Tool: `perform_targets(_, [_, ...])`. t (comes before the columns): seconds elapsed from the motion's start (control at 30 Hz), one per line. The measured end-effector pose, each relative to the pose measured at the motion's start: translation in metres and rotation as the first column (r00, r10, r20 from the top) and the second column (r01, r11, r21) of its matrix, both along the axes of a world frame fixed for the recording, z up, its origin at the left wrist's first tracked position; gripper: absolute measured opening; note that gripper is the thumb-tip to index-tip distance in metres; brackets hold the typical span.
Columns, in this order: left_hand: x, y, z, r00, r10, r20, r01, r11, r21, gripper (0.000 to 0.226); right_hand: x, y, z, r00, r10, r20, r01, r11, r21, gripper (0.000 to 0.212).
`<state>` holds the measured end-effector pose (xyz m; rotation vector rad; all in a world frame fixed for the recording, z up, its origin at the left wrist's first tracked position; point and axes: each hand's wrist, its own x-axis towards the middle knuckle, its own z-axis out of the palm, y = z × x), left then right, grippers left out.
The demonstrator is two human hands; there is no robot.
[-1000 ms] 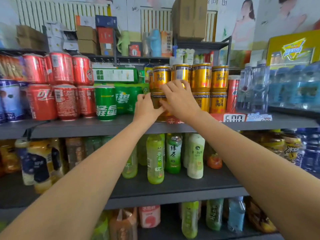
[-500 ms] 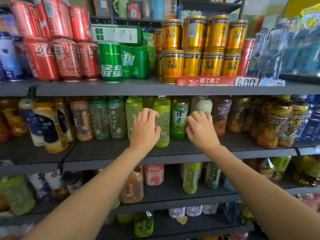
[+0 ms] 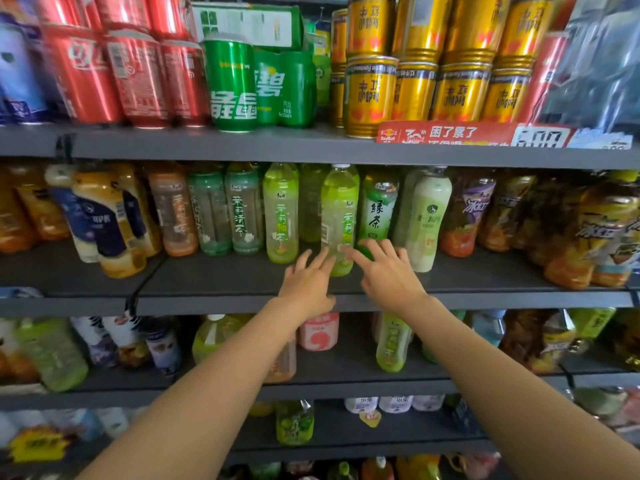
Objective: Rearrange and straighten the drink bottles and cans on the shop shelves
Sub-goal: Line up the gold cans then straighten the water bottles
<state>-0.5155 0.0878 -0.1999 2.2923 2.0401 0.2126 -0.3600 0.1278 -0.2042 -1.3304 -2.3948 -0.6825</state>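
both hands are at the second shelf [image 3: 242, 299], fingers spread and straight: the left hand [image 3: 306, 284] and the right hand [image 3: 389, 275] have their fingertips at the base of the pale green bottle [image 3: 339, 220], which stands forward of its row, between another pale green bottle [image 3: 280, 213] and the dark green tea bottle [image 3: 377, 209]. neither hand grips it. to do this well, i'd steady it low from both sides, slide it back level with its neighbours, and turn the label forward without tipping it
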Motion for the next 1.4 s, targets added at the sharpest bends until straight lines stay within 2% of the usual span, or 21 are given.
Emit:
perform_targets(0.07, [0.000, 0.000, -0.004, 1.000, -0.006, -0.010, 0.005, 0.997, -0.073, 0.082, -0.006, -0.002, -0.006, 0.999, 0.018, 0.036, -0.016, 0.999, -0.048, 0.067])
perform_targets(0.13, [0.000, -0.001, -0.007, 1.000, 0.002, -0.001, -0.002, 0.998, -0.058, 0.081, -0.009, -0.006, -0.009, 0.998, 0.006, 0.057, 0.002, 0.990, -0.140, 0.065])
perform_targets(0.2, [0.000, -0.003, -0.008, 0.999, 0.023, 0.038, -0.022, 0.999, -0.032, 0.078, -0.011, -0.008, -0.010, 0.999, -0.037, -0.011, 0.034, 0.974, -0.222, 0.064])
perform_targets(0.27, [-0.001, -0.003, -0.006, 0.991, 0.060, 0.117, -0.060, 0.998, -0.003, 0.076, -0.014, -0.005, -0.006, 0.960, -0.110, -0.258, 0.015, 0.938, -0.345, 0.061])
perform_targets(0.33, [-0.004, -0.002, -0.003, 0.981, 0.081, 0.175, -0.086, 0.996, 0.019, 0.077, -0.023, 0.003, 0.001, 0.837, -0.182, -0.516, -0.074, 0.897, -0.436, 0.063])
perform_targets(0.43, [-0.011, -0.001, 0.001, 0.978, 0.077, 0.196, -0.088, 0.995, 0.047, 0.079, -0.044, 0.015, 0.011, 0.672, -0.286, -0.683, -0.188, 0.826, -0.532, 0.073])
perform_targets(0.6, [-0.035, 0.000, 0.001, 0.973, 0.082, 0.214, -0.099, 0.993, 0.068, 0.081, -0.070, 0.029, 0.012, 0.628, -0.400, -0.667, -0.061, 0.830, -0.555, 0.074])
perform_targets(0.8, [-0.056, 0.004, 0.003, 0.996, 0.012, 0.086, -0.020, 0.995, 0.096, 0.082, -0.105, 0.018, 0.010, 0.548, -0.401, -0.734, -0.103, 0.838, -0.535, 0.058])
perform_targets(0.93, [-0.060, 0.012, 0.008, 0.999, 0.009, 0.034, -0.011, 0.999, 0.050, 0.084, -0.122, 0.008, 0.005, 0.442, -0.404, -0.801, -0.088, 0.869, -0.487, 0.038])
perform_targets(1.0, [-0.060, 0.016, 0.008, 1.000, 0.020, 0.018, -0.021, 1.000, 0.024, 0.085, -0.121, 0.003, -0.002, 0.503, -0.320, -0.803, -0.099, 0.902, -0.421, 0.028])
perform_targets(1.1, [-0.059, 0.022, 0.006, 0.999, 0.033, 0.009, -0.033, 0.999, -0.012, 0.088, -0.114, 0.001, -0.010, 0.668, -0.246, -0.702, -0.100, 0.905, -0.413, 0.038])
perform_targets(1.27, [-0.047, 0.035, 0.008, 0.991, 0.093, -0.099, -0.091, 0.996, 0.022, 0.081, -0.106, 0.006, -0.012, 0.776, -0.236, -0.585, -0.096, 0.872, -0.480, 0.060])
perform_targets(1.4, [-0.054, 0.036, 0.007, 0.991, 0.085, -0.107, -0.088, 0.996, -0.022, 0.075, -0.104, 0.014, -0.008, 0.810, -0.249, -0.531, -0.081, 0.849, -0.522, 0.064])
